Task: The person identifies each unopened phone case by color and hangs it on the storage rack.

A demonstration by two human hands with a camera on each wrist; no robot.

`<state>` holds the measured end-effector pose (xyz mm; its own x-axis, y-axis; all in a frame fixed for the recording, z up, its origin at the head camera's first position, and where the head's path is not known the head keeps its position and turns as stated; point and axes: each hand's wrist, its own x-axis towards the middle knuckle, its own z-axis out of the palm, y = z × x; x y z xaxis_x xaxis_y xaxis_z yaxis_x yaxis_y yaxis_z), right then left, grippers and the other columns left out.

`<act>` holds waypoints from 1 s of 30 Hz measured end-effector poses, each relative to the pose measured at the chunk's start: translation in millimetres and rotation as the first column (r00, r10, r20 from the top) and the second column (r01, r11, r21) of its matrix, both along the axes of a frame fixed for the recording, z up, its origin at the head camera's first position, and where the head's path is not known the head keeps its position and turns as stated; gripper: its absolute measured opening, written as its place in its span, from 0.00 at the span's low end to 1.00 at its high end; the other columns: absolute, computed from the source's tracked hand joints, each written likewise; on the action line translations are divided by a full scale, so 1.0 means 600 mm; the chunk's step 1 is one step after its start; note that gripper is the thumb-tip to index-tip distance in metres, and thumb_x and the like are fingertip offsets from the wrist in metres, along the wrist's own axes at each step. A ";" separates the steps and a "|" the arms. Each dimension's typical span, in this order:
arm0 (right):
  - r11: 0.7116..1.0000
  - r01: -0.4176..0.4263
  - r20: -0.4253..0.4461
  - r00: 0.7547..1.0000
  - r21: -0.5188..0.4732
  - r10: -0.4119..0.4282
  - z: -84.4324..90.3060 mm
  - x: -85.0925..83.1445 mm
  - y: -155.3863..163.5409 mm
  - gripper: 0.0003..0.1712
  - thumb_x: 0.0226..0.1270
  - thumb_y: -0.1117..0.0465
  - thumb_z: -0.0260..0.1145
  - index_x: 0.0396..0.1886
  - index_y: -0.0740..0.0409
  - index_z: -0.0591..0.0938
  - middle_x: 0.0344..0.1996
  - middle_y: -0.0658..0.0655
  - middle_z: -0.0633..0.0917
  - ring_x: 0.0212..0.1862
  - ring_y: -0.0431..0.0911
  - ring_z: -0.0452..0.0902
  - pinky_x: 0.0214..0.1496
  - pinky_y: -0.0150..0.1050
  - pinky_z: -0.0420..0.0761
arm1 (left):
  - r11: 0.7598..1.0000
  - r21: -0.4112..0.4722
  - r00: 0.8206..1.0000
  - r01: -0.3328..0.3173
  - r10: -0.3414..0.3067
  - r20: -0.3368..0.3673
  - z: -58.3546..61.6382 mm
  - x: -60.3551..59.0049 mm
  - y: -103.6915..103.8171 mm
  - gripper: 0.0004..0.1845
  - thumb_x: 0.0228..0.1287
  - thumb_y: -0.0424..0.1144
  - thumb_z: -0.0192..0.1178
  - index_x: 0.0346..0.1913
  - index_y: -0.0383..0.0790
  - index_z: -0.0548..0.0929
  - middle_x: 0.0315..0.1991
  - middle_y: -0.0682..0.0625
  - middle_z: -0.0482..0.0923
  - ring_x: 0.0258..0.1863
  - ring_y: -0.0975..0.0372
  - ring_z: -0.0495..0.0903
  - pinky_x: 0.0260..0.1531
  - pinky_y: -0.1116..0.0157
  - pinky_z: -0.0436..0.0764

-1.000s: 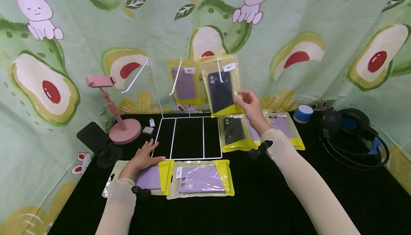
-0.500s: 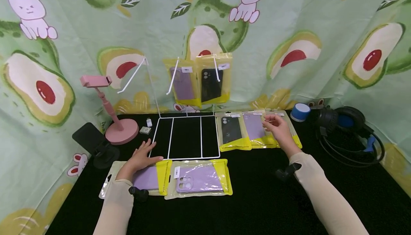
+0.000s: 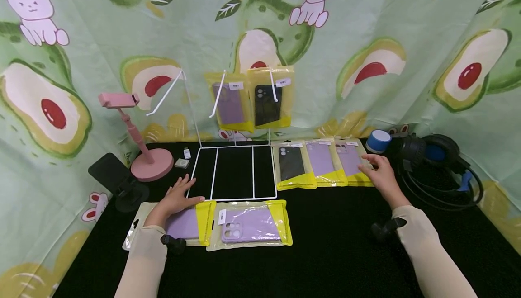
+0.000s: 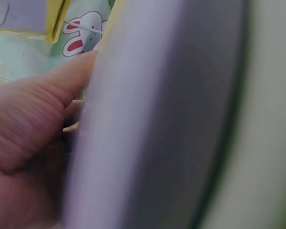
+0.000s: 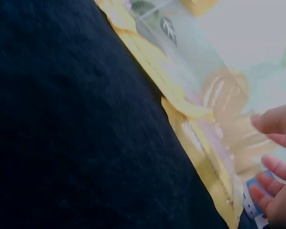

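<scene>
My left hand (image 3: pixel 176 197) lies flat, fingers spread, on a purple phone case packet (image 3: pixel 185 224) at the table's front left; the left wrist view shows the palm (image 4: pixel 24 143) against that purple case (image 4: pixel 157 119). My right hand (image 3: pixel 380 176) hovers with relaxed fingers (image 5: pixel 271 124) at the right edge of the rightmost purple packet (image 3: pixel 351 160), holding nothing. A purple packet (image 3: pixel 229 102) and a black packet (image 3: pixel 268 99) hang on the white wire rack (image 3: pixel 193 117).
A black packet (image 3: pixel 291 164) and a purple one (image 3: pixel 321 160) lie beside the rack base (image 3: pixel 232 197). Another purple packet (image 3: pixel 250 225) lies in front. A pink phone stand (image 3: pixel 148 167), a blue speaker (image 3: pixel 377 140) and headphones (image 3: pixel 439 162) sit on the black cloth (image 3: pixel 338 243).
My right hand has let go of the black packet, which now hangs on the rack, and has come down and right to the rightmost packet. The left hand has not moved.
</scene>
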<state>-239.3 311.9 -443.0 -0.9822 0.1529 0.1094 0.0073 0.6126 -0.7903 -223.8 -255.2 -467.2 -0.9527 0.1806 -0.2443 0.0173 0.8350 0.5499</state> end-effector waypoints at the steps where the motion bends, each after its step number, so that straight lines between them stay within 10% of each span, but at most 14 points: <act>1: 1.000 -0.001 0.022 1.000 0.025 0.000 -0.002 -0.003 0.002 0.28 0.68 0.60 0.59 0.62 0.71 0.67 0.62 0.75 0.60 0.62 0.67 0.57 0.61 0.61 0.62 | 1.000 0.001 1.000 0.000 0.000 0.002 0.000 0.000 0.000 0.50 0.57 0.60 0.61 0.73 0.34 0.54 0.74 0.32 0.38 0.72 0.41 0.32 0.66 0.39 0.32; 11: 1.000 0.019 0.213 0.977 -0.002 -0.018 -0.025 -0.027 0.016 0.39 0.67 0.56 0.59 0.70 0.69 0.54 0.67 0.79 0.52 0.67 0.70 0.49 0.66 0.64 0.53 | 1.000 0.009 1.000 -0.003 0.003 0.011 0.001 0.002 0.000 0.49 0.57 0.60 0.62 0.73 0.34 0.54 0.74 0.33 0.38 0.72 0.41 0.33 0.66 0.39 0.32; 30: 0.977 0.208 0.109 0.973 -0.047 -0.202 -0.035 -0.012 0.012 0.23 0.68 0.66 0.53 0.62 0.68 0.72 0.59 0.70 0.71 0.53 0.54 0.66 0.44 0.37 0.71 | 1.000 0.003 1.000 -0.017 0.017 0.006 0.003 0.003 0.000 0.49 0.57 0.60 0.61 0.73 0.35 0.54 0.74 0.33 0.39 0.72 0.41 0.33 0.66 0.40 0.32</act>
<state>-246.5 318.9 -463.9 -0.9347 0.3554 -0.0059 0.2116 0.5431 -0.8126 -222.1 -255.0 -465.3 -0.9541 0.1656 -0.2495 0.0002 0.8336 0.5523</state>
